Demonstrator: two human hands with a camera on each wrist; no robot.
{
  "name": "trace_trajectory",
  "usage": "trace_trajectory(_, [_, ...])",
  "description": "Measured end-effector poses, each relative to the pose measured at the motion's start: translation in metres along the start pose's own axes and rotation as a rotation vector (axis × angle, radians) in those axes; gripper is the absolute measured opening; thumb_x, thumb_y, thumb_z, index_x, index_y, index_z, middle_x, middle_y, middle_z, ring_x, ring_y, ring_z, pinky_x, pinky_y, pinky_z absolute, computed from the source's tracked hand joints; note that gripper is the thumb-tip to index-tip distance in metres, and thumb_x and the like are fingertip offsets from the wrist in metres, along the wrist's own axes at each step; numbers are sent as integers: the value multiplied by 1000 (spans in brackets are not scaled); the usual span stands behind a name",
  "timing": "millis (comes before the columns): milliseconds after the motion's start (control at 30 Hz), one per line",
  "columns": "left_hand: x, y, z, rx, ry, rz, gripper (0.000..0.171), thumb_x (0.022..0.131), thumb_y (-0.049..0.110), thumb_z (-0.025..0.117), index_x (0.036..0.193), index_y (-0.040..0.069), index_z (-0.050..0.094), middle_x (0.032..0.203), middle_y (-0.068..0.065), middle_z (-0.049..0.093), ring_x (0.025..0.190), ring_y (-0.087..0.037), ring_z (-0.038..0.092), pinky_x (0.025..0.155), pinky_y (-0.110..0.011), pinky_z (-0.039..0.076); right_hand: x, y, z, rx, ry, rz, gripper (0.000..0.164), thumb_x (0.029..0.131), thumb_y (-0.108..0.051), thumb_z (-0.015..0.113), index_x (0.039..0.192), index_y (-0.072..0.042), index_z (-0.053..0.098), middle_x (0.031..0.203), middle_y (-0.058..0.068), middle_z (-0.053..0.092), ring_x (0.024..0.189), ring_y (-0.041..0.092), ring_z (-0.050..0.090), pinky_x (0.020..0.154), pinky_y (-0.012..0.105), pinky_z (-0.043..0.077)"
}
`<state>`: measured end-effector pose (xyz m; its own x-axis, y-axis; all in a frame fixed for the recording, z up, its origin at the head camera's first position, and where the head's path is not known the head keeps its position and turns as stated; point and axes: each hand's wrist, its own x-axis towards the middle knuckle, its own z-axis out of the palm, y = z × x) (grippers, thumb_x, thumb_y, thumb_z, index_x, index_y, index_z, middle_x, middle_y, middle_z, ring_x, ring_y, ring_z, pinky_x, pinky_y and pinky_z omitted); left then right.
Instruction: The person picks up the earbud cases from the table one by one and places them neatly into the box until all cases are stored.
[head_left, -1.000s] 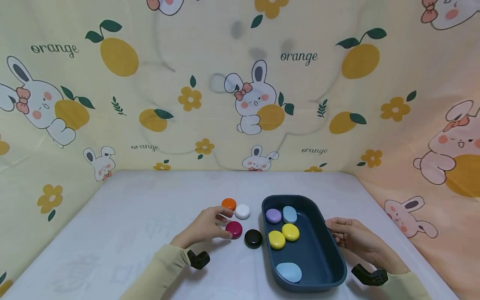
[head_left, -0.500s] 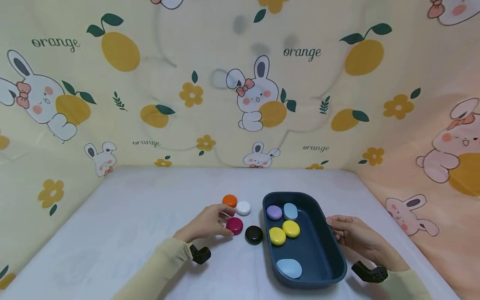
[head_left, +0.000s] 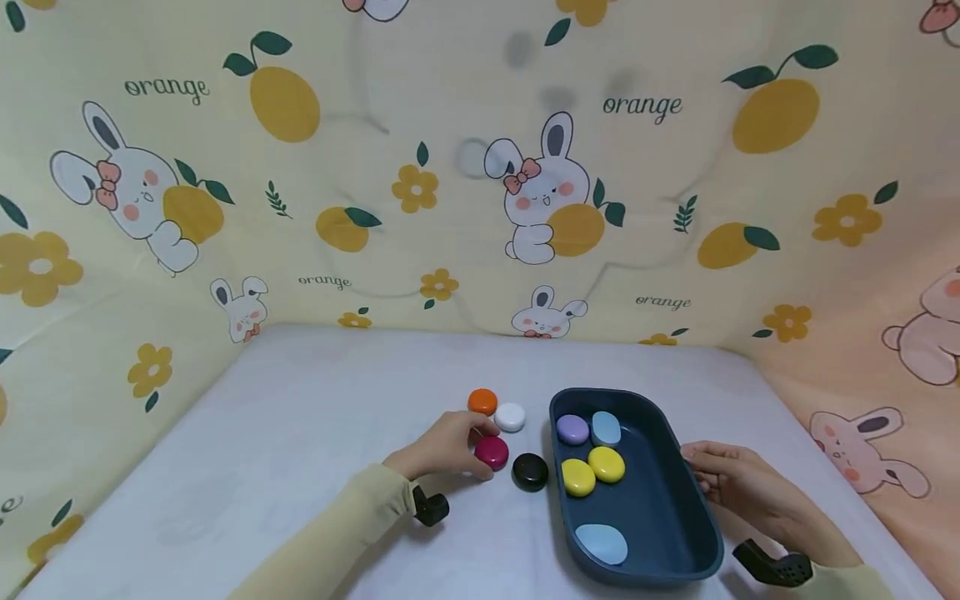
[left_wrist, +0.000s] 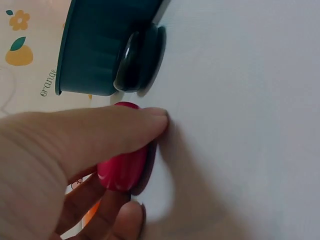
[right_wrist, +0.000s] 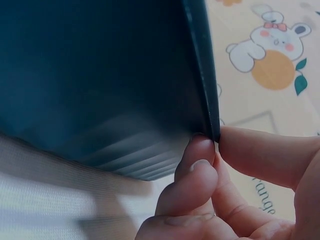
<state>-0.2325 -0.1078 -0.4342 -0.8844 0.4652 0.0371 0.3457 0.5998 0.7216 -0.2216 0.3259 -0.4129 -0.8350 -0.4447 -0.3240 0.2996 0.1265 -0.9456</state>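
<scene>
My left hand is at a glossy magenta domed disc on the white table. Thumb and fingers pinch the disc from two sides in the left wrist view, the thumb lying across it. A black disc sits just right of it; an orange disc and a white disc lie behind. At the right, my right hand pinches the rim of a dark blue tray between thumb and fingers.
Inside the tray lie a purple disc, two yellow discs, a light blue oval piece and a larger light blue piece. A printed cloth walls the table's back and sides.
The head view has shifted, so everything sits further right in it. My left thumb and fingers have drawn in on the magenta disc. The right hand keeps its hold on the tray rim.
</scene>
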Motion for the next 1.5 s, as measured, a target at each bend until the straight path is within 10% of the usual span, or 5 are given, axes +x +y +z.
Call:
trace_trajectory(233, [-11, 4, -9, -86, 96, 26, 48, 72, 14, 88, 114, 5, 66, 101, 3, 64, 93, -17, 61, 79, -30, 54, 5, -4, 4, 9, 21, 9, 25, 104, -26, 52, 112, -8, 66, 88, 2, 56, 82, 18, 51, 76, 32, 45])
trace_trajectory(467, [-16, 59, -1, -226, 200, 122, 52, 75, 27, 88, 119, 10, 65, 103, 6, 64, 93, -14, 62, 73, -27, 55, -1, -2, 3, 18, 46, 0, 25, 103, -25, 53, 114, -7, 67, 90, 2, 58, 82, 18, 51, 77, 32, 45])
trace_trajectory(967, [27, 105, 54, -210, 29, 274, 55, 78, 21, 86, 126, 8, 63, 111, 5, 65, 93, -2, 59, 79, -22, 53, -2, -2, 5, 57, 57, -2, 22, 103, -21, 54, 113, -6, 68, 91, 2, 63, 80, 17, 54, 75, 29, 47])
trace_trajectory(1500, [33, 113, 64, 59, -85, 360, 54, 78, 27, 86, 125, 9, 65, 115, 6, 65, 104, -6, 54, 74, -11, 48, -2, -2, 5, 65, 79, 21, 22, 103, -23, 54, 110, -10, 70, 90, 1, 64, 80, 17, 54, 76, 29, 47])
